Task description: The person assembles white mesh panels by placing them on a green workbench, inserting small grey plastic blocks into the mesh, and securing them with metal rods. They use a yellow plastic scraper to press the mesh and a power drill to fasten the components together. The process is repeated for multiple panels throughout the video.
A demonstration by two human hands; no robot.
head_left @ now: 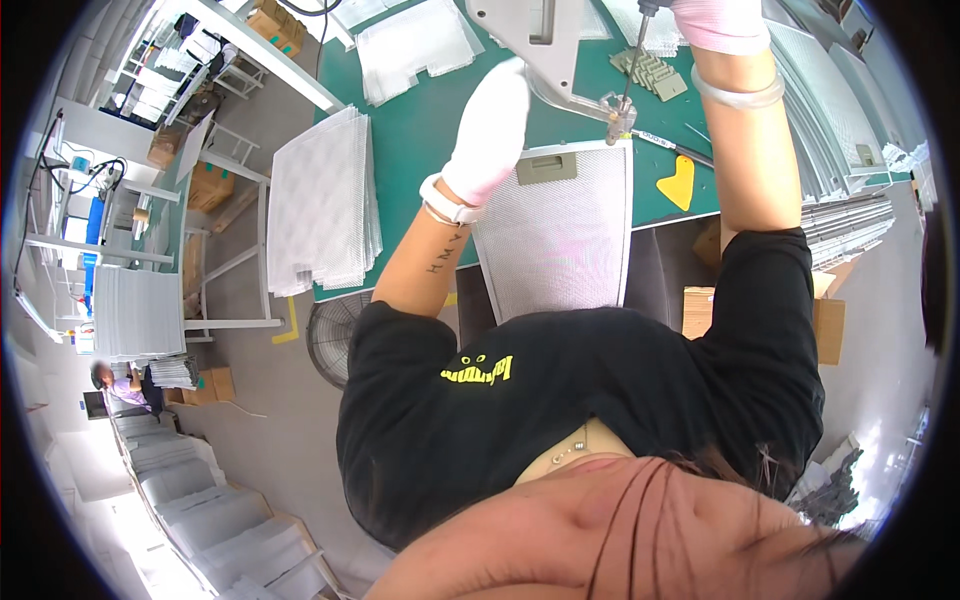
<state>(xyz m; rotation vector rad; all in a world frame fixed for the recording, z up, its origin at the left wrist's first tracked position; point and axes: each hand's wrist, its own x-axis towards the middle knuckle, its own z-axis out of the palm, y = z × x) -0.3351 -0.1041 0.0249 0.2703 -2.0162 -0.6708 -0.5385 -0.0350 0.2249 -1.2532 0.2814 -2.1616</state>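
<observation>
My left hand [490, 130], in a white glove, lies over the upper left part of a framed mesh panel [555, 235], with its fingers stretched out. The panel juts over the near table edge and carries an olive plate [545, 169] at its far end. At the top edge my right hand [722, 22], gloved in white and pink, is partly cut off; it appears closed round a screwdriver [632, 62]. Its dark shaft runs down to a clear and metal tip holder [618, 122] at the panel's far right corner. A pale machine arm [540, 50] reaches to that holder.
Several small olive plates [658, 76], a yellow scraper [677, 183] and a black-handled tool [672, 147] lie on the green table [430, 120]. Mesh sheets [322, 200] are stacked at left, framed panels [820, 110] at right. A floor fan [338, 340] stands below; another person [128, 388] is far left.
</observation>
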